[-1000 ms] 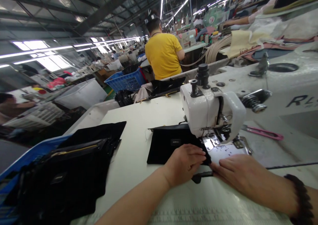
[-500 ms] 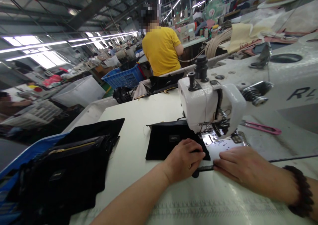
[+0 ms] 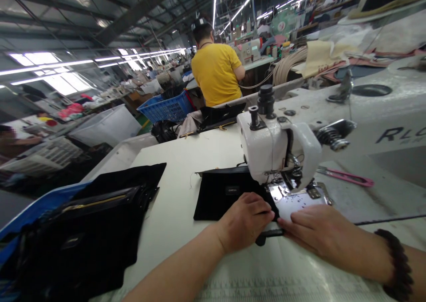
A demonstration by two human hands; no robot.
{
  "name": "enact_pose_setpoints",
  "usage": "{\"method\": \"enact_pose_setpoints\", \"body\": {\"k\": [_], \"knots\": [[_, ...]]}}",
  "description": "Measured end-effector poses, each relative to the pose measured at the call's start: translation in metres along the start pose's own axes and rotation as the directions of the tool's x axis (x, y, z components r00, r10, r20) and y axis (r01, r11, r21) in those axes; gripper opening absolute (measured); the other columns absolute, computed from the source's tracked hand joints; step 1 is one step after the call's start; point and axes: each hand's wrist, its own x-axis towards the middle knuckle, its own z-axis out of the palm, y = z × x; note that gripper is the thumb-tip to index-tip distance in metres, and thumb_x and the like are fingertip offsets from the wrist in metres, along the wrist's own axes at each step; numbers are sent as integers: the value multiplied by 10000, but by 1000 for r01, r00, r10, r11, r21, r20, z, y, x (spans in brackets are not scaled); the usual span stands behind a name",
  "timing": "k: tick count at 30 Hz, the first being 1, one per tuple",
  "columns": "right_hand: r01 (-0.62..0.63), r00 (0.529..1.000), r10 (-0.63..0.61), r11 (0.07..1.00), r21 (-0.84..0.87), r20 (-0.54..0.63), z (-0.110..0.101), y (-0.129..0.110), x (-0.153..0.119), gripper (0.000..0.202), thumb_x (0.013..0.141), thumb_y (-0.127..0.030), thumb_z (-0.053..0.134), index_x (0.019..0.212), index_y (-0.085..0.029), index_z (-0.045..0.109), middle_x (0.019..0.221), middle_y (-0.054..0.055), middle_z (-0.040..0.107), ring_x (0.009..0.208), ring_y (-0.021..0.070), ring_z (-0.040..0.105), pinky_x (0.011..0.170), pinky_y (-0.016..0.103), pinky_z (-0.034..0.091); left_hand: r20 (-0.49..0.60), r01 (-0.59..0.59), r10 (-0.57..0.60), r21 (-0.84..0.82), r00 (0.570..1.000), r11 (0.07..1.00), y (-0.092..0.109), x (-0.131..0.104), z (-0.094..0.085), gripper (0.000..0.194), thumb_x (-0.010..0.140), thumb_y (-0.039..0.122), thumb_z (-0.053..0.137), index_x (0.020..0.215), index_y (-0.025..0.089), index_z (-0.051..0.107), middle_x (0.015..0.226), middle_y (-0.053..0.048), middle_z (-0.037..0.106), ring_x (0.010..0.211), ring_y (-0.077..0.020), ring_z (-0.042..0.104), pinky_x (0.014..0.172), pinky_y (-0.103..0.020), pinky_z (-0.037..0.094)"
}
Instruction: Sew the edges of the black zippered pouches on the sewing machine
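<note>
A black fabric pouch piece (image 3: 213, 200) with a small dark label (image 3: 232, 190) lies flat, its right edge by the presser foot of the white sewing machine (image 3: 262, 149). My left hand (image 3: 244, 220) is closed on the lower right corner of this piece, fingers curled and bunched. From beneath those fingers a narrow black strip (image 3: 274, 232) pokes out to the right. Closed, with its fingers together, my right hand (image 3: 322, 233) has its fingertips at the end of that strip. What lies under both sets of fingertips is partly hidden.
Black zippered pieces (image 3: 96, 231) are heaped at left over a blue crate (image 3: 53, 200). Pink-handled thread snips (image 3: 349, 177) lie behind my right hand. A ruler scale (image 3: 266, 288) runs along the front of the table. A person in a yellow shirt (image 3: 216, 73) sits beyond.
My right hand has slid a little left, closer to my left hand. The fabric piece stays nearly in place under my left hand. The view has shifted slightly.
</note>
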Motion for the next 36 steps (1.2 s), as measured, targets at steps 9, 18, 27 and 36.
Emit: {"method": "enact_pose_setpoints", "body": {"k": [9,18,27,36], "knots": [[-41,999,41,997,-58,-2,7,-2,3,342,1000,-222,232,890,-163,551,615,-15,533,486,163,506,453,341,275,-119,-78,82,36,990,996,-5,1,-1,259,933,141,402,908,87,654,887,-68,671,893,-142,595,944,-264,447],[-182,983,182,983,-28,19,4,0,10,485,1003,-340,138,978,-151,584,641,-2,579,488,163,570,405,322,354,-33,-46,48,65,998,997,-23,14,-6,181,900,95,470,905,81,651,884,-49,681,888,-154,597,898,-253,458],[-167,986,167,985,-45,7,4,-1,9,487,1003,-320,138,983,-144,591,623,-6,575,463,152,564,387,303,373,60,45,-57,178,997,983,-32,20,-2,129,899,132,517,932,95,636,941,-54,687,926,-149,613,886,-248,449],[-193,980,193,981,-4,45,5,-1,8,501,999,-323,130,1017,-140,596,651,8,587,499,162,585,420,305,407,81,68,-85,188,993,980,-36,22,0,142,903,142,505,880,117,642,843,-49,671,909,-165,614,840,-259,464]]}}
